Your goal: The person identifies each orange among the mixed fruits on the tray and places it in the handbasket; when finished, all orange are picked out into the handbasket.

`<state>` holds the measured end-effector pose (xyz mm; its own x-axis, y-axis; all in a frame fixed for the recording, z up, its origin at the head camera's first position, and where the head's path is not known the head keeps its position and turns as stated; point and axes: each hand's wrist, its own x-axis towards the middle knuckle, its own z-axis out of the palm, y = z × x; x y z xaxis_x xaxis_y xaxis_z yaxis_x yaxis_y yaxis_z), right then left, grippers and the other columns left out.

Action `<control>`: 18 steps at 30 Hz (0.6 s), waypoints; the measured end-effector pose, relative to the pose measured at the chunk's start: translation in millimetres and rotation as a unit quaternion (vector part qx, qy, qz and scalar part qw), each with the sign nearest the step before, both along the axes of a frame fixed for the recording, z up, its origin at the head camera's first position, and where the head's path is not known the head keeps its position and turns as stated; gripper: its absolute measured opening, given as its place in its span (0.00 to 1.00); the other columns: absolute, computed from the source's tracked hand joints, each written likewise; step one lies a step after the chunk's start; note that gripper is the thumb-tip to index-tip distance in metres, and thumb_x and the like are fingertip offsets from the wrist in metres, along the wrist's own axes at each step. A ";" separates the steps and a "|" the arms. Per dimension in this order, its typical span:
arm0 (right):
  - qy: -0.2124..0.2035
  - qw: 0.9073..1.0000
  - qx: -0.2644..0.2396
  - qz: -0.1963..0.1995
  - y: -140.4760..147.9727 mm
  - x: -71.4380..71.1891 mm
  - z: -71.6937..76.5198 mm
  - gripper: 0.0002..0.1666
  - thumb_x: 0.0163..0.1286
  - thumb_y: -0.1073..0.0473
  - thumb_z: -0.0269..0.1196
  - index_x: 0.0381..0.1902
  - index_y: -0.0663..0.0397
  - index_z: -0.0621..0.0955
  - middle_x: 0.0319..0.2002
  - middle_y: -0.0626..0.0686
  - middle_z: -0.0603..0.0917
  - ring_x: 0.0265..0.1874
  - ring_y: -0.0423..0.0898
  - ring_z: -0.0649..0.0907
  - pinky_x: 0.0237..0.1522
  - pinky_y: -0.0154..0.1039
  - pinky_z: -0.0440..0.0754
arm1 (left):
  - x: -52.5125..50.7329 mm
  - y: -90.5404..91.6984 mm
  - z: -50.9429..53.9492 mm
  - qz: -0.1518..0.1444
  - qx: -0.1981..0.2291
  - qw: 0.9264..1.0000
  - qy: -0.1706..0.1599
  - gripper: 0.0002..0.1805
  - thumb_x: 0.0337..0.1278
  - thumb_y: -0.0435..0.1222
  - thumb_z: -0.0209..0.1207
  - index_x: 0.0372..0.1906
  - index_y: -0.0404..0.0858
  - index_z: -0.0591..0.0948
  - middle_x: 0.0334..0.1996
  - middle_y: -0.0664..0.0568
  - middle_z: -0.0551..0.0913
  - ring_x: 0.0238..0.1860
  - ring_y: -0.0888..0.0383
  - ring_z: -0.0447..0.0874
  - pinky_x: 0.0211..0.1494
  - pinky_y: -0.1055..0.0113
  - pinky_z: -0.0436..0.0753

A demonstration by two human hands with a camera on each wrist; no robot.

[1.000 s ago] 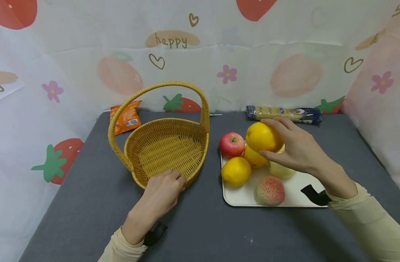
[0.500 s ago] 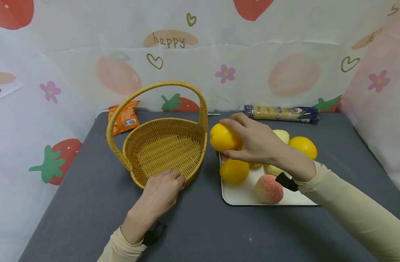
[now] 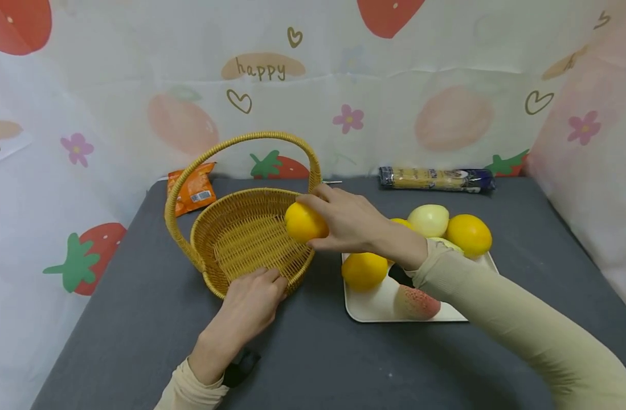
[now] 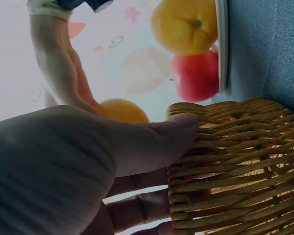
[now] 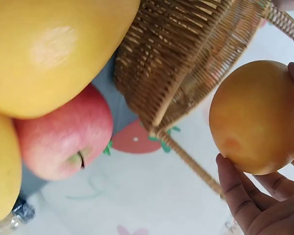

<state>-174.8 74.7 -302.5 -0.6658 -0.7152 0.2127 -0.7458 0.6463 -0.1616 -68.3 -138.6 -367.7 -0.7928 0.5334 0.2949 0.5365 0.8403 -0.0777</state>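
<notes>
In the head view my right hand (image 3: 351,219) pinches an orange (image 3: 305,222) between thumb and fingers, over the right rim of a yellow wicker basket (image 3: 241,236). My left hand (image 3: 253,299) grips the basket's near rim; in the left wrist view its thumb (image 4: 157,142) lies on one side of the wall and its fingers on the other. No fruit shows in the basket. A white tray (image 3: 366,310) to the right bears orange-yellow fruits (image 3: 364,272), a peach (image 3: 415,302) and pale green fruit (image 3: 429,219). The right wrist view shows a red apple (image 5: 68,132), hidden from the head view.
An orange snack packet (image 3: 195,191) lies behind the basket at the left. Along the table's back edge is a long pack of noodles (image 3: 436,179). The basket's tall handle (image 3: 264,135) arches above it. A printed cloth hangs behind and at both sides.
My right hand has carried the orange leftward from above the tray to the basket's right rim. The left hand has kept its grip on the basket.
</notes>
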 end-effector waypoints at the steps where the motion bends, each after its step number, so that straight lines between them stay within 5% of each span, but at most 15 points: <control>1: 0.000 1.000 0.004 0.002 -4.2 -1.1 -1.7 0.41 0.57 0.42 0.66 0.67 0.46 0.71 0.57 0.52 0.75 0.42 0.47 0.78 0.37 0.42 0.81 | 0.1 -0.1 -0.3 0.000 0.000 1.000 -0.001 0.11 0.50 0.35 0.70 0.20 0.43 0.79 0.21 0.55 0.75 0.22 0.59 0.72 0.22 0.67 0.71; 18: 0.011 0.998 0.064 0.004 -58.7 -17.2 -31.6 0.41 0.59 0.41 0.66 0.68 0.46 0.70 0.58 0.53 0.76 0.53 0.51 0.79 0.43 0.43 0.84 | -1.0 -0.4 -0.9 -0.002 -0.008 1.000 -0.009 0.08 0.49 0.36 0.71 0.25 0.42 0.82 0.23 0.55 0.78 0.24 0.58 0.74 0.25 0.66 0.75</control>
